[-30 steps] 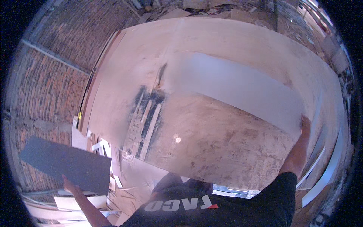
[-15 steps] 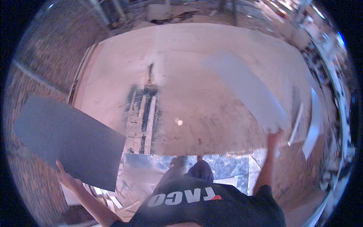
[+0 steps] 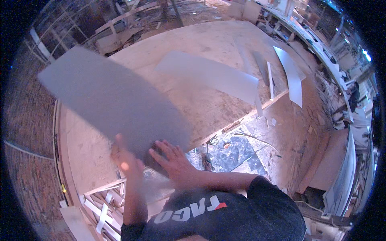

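A wide grey rectangular panel (image 3: 112,96) slants across the left part of the big worktable (image 3: 193,38), its near end close to my body. My left hand (image 3: 128,160), smeared by motion, grips the panel at its near left edge. Spread fingers of my right hand (image 3: 175,160) lie on the panel's near end, casting a dark shadow there. A paler, narrower panel (image 3: 217,76) rests on the table to the right of the grey one. The panel's underside is hidden.
Right of the pale panel lie a thin white strip (image 3: 270,82) and a curved light sheet (image 3: 290,76), which overhangs the table edge. Scrap strips (image 3: 103,217) fill a space at lower left. A brick wall (image 3: 28,120) borders the left side. Large boards (image 3: 333,168) lean at right.
The grey panel has swung from the far left to over the table in front of me. My right hand has left the pale panel and come across to the grey one. My view has turned.
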`<state>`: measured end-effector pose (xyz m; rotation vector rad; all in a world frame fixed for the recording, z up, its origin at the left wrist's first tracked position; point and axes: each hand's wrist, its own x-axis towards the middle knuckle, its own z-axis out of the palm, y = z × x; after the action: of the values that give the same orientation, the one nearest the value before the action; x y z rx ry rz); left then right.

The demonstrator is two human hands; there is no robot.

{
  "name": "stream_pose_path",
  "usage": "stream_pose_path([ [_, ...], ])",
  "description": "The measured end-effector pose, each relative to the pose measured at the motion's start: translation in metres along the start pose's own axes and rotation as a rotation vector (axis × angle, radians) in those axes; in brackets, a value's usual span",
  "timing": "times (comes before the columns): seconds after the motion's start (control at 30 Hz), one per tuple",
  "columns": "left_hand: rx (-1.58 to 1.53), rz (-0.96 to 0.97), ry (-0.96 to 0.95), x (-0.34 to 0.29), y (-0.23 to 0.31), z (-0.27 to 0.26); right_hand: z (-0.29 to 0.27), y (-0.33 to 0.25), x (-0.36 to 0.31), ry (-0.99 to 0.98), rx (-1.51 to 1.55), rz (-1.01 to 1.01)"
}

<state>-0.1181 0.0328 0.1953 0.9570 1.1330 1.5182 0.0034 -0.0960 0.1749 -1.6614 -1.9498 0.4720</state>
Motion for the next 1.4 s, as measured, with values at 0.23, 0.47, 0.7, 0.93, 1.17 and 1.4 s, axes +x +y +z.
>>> stream_pose_path([
  [0.23, 0.513, 0.116, -0.414, -0.026, 0.001, 0.098, -0.037, 0.049, -0.024, 0.293, 0.075, 0.121],
  [0.47, 0.512, 0.650, -1.055, -0.045, -0.004, 0.182, -0.109, 0.177, -0.025, 0.405, 0.862, 0.286],
  [0.7, 0.749, -0.292, -1.367, -0.065, -0.062, 0.009, -0.069, 0.345, -0.017, 0.297, 1.296, 0.511],
  [0.93, 1.147, -0.523, -0.281, -0.269, -0.235, -0.345, -0.003, 0.430, -0.052, -0.078, -0.083, 0.690],
  [1.17, 1.515, -0.915, -0.376, -0.453, -0.296, -0.521, 0.043, 0.347, -0.025, 0.244, -0.503, 0.096],
  [1.4, 1.537, -0.547, -0.420, -0.390, -0.311, -0.578, 0.173, 0.156, 0.039, -0.064, -0.205, -0.308],
])
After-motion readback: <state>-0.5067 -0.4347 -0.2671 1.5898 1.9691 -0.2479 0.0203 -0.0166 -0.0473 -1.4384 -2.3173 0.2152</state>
